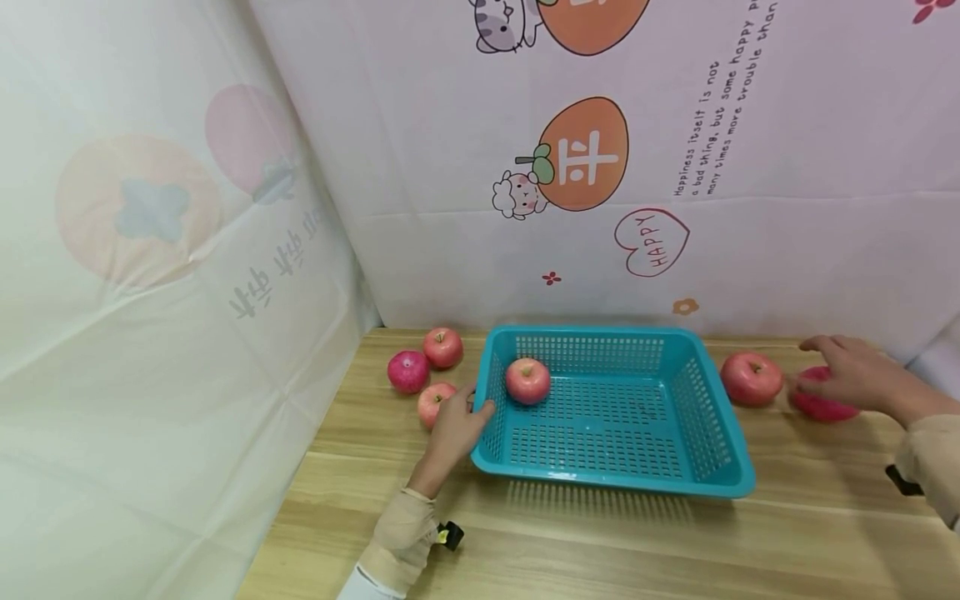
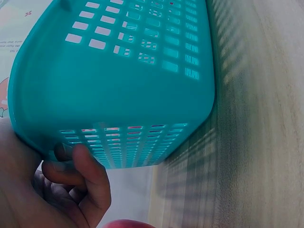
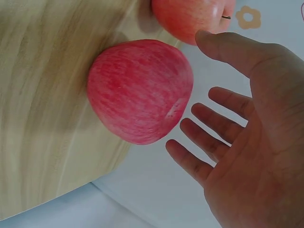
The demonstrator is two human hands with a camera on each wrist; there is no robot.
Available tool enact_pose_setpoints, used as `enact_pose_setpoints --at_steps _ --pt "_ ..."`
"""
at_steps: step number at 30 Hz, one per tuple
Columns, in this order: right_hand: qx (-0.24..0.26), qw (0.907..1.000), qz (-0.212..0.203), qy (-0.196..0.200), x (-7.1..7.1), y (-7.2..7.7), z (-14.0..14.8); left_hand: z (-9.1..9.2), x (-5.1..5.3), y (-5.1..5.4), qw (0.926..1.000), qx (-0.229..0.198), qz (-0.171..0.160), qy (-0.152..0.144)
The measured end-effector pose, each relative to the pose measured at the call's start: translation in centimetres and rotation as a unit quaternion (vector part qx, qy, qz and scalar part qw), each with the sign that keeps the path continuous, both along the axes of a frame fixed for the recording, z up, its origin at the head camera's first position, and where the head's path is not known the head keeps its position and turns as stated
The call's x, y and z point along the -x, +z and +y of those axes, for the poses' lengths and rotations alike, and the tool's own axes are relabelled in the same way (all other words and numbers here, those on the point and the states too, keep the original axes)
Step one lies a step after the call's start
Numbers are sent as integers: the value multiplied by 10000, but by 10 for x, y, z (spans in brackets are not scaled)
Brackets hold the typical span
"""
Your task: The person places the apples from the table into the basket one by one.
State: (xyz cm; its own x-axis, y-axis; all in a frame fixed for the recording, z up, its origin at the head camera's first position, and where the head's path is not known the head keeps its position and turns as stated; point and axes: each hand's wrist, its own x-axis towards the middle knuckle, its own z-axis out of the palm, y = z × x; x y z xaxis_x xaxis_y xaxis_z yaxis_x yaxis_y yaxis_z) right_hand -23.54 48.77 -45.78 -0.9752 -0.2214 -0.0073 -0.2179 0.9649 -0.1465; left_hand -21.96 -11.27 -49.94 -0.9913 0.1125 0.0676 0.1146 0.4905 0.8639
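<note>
A blue-green plastic basket [image 1: 600,479] with slotted walls stands on the wooden table, one pinkish-red apple [image 1: 528,381] inside near its left end. My left hand [image 1: 455,429] grips the rim at that left end; in the left wrist view its fingers [image 2: 92,171] curl beneath the rim. To the basket's right, my right hand [image 1: 855,373] is over a deep-pink apple [image 1: 825,410], fingers spread. The right wrist view shows a gap between that hand and the apple [image 3: 140,92]. Another red apple [image 1: 752,380] sits between it and the basket.
Left of the basket lie a red apple [image 1: 442,347], a magenta apple [image 1: 408,372] and a pinkish apple [image 1: 435,402], the last partly behind my left hand. A printed white cloth [image 1: 450,250] hangs behind the wooden table [image 1: 360,517], and another covers the left side.
</note>
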Motion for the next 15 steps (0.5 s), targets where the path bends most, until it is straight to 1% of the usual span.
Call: enact_pose_setpoints --at_steps 5,11,15 --pt "1 10000 -30 -24 0 -4 4 0 0 -1 10000 -12 -47 23" --pt "-40 10000 -23 -63 -2 -5 4 1 0 1 10000 -55 -51 4" --pt "-123 9996 -157 -190 -3 -5 2 1 0 1 10000 -57 -68 -6"
